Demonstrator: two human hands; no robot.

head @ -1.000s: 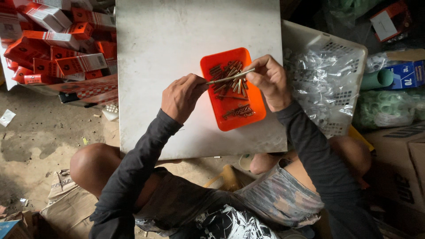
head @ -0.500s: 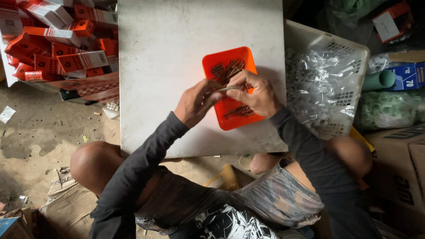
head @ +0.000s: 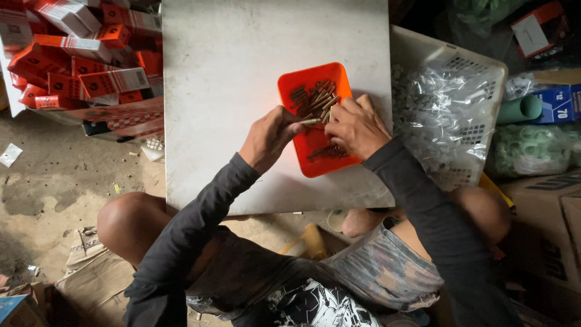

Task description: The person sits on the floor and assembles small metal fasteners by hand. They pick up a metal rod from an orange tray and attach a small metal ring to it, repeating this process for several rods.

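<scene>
brass pins: a small bunch in the left grip, the loose pile under the right

brass pins (head: pixel 310 122) stick out of the left hand (head: pixel 269 136), whose grip is closed round a small bunch of them; their tips show past the fingers and point to the right, toward the other hand, so the long axis of the held bunch runs roughly left to right, slightly tilted. the right hand (head: pixel 357 126) sits just beside those tips, fingers curled down into the orange tray (head: pixel 315 160), touching the loose pile of pins (head: pixel 315 100) that lies in the far half of the tray. whether its grip has closed on a pin i cannot tell; the fingertips are hidden among the pieces. the loose pins lie at mixed angles, most of them slanting from near left to far right. a second, darker cluster (head: pixel 330 151) lies in the near half of the tray, partly under the right wrist.

the right hand is the nearer one to the pile, right on top of it; the left hangs at the tray's left edge, over the rim.

the tray rests on a white desk (head: pixel 242 72). to the right, a white basket (head: pixel 478 91) holds clear bags of small parts. to the left, red and white cartons (head: pixel 78 60) are heaped on the floor.
</scene>
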